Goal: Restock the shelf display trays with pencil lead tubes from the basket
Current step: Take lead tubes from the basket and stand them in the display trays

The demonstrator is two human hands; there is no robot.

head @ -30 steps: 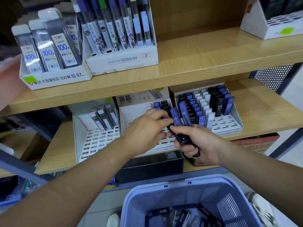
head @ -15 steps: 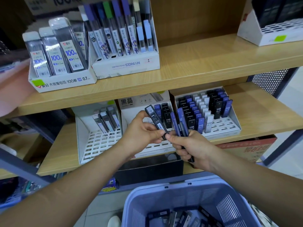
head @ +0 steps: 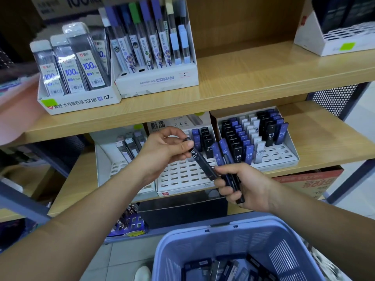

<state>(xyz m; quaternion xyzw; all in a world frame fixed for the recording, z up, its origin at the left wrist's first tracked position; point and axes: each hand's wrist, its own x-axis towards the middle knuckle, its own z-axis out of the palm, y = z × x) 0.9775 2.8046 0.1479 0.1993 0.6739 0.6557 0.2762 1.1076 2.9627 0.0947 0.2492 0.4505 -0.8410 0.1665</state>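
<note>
We are pinching one black tube (head: pixel 203 163) with left hand (head: pixel 162 151), right hand (head: pixel 248 188) gripping spares (head: pixel 222 153); next, probably an empty tray (head: pixel 284 163) slot.

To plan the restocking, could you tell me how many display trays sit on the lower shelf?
3: left tray, sparsely filled; middle tray, mostly empty; right tray, fullest. None looks hidden.

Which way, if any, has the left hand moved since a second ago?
Yes. The left hand has drawn leftward across the middle tray, away from the right hand, pinching a black HB 0.7 tube.
</note>
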